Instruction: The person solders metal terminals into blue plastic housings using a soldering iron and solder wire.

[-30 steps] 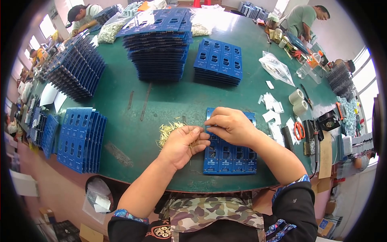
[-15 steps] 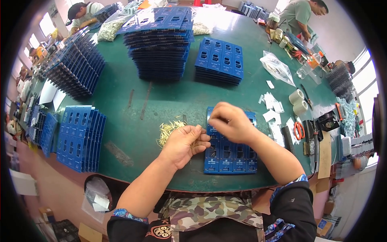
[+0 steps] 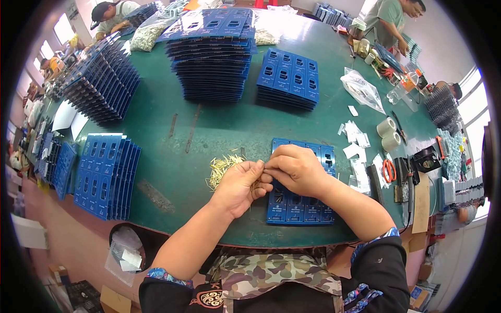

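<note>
A blue circuit board panel (image 3: 301, 213) with several rectangular cut-outs lies flat on the table in front of me. My left hand (image 3: 241, 187) is at its left edge, thumb and fingers pinched together. My right hand (image 3: 296, 169) is over the panel, its closed fingertips meeting those of the left. Whatever lies between the fingertips is too small to make out. Beside and partly behind my left hand is a loose pile of thin, brass-coloured pins (image 3: 220, 168). A few small slender pieces rest in the panel's left cut-out.
Stacks of blue panels stand at the back middle (image 3: 211, 68), back right (image 3: 288, 78), far left (image 3: 102, 81) and near left (image 3: 107, 175). To the right are tape rolls (image 3: 388, 134), orange scissors (image 3: 389, 170), white strips (image 3: 357, 138) and a soldering iron (image 3: 410, 195). Two people work across the table.
My right hand has come down and left, from raised above the panel to touching the left fingertips. My left hand has stayed nearly in place; the whole view has shifted slightly.
</note>
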{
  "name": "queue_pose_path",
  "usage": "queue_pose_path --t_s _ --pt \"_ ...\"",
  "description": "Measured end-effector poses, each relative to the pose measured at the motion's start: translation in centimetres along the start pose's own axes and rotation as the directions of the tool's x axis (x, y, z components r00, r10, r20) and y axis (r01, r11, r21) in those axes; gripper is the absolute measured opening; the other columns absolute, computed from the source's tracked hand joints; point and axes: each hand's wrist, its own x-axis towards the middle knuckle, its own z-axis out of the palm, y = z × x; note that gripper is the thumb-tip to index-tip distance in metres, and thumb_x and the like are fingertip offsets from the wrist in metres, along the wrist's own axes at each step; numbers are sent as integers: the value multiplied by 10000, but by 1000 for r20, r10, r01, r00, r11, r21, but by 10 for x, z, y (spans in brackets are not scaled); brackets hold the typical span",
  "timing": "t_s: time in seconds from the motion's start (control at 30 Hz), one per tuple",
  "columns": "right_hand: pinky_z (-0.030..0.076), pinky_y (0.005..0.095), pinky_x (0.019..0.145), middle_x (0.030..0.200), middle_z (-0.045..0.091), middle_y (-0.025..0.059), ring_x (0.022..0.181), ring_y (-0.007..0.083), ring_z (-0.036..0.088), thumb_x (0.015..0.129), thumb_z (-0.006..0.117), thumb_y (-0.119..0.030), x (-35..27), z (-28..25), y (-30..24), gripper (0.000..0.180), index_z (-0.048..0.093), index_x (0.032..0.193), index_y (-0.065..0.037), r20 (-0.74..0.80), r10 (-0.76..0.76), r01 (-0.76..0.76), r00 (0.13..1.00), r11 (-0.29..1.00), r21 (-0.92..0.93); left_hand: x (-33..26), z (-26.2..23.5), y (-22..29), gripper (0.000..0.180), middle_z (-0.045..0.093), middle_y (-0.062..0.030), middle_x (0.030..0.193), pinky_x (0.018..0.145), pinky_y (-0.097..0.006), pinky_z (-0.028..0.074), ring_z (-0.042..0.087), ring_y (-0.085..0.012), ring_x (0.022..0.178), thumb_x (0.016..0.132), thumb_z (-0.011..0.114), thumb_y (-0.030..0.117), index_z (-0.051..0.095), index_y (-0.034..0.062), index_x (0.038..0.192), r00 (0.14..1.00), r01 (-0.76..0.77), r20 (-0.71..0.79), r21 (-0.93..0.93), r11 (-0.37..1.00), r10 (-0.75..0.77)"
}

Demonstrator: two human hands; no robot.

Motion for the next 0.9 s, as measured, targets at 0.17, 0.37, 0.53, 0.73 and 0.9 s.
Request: queue_pose_path --t_s 0.17,0.37,0.53,0.73,0.9 --pt "515 379 669 830 621 94 775 293 633 808 702 -101 2 -2 1 88 645 845 -44 12 27 -28 1000 1000 10 1 -2 -1 232 672 -94 887 624 -236 569 678 -172 738 1002 566 247 585 16 1007 1000 -9 0 15 1000 9" --pt "492 345 692 824 617 113 744 238 614 850 663 -134 -6 -30 41 139 652 858 4 -3 561 -557 828 823 110 -3 11 4 198 678 -150 996 766 -304 602 695 -239 880 992 565 153 582 -17 1092 994 -49 -94 3 999 49" --pt "503 388 727 846 643 133 804 306 637 838 666 -168 -7 -27 43 149 667 846 -19 47 480 -481 876 877 16 -3 9 2 187 676 -151 1009 771 -303 604 695 -236 887 989 565 130 573 -17 1104 996 -36 -78 49 998 40" --pt "510 415 777 884 658 142 849 331 643 826 640 -201 -2 -24 44 178 677 827 -27 123 449 -435 885 892 -124 -2 5 2 178 688 -127 955 692 -266 602 700 -204 823 990 575 169 588 2 1052 998 -38 -49 59 998 41" --pt "510 415 777 877 658 141 853 330 642 814 638 -188 -2 -27 43 170 675 828 -23 148 462 -444 874 885 -139 -2 7 3 209 691 -87 844 589 -229 580 695 -179 718 977 604 235 618 27 971 998 -29 -60 48 998 32"
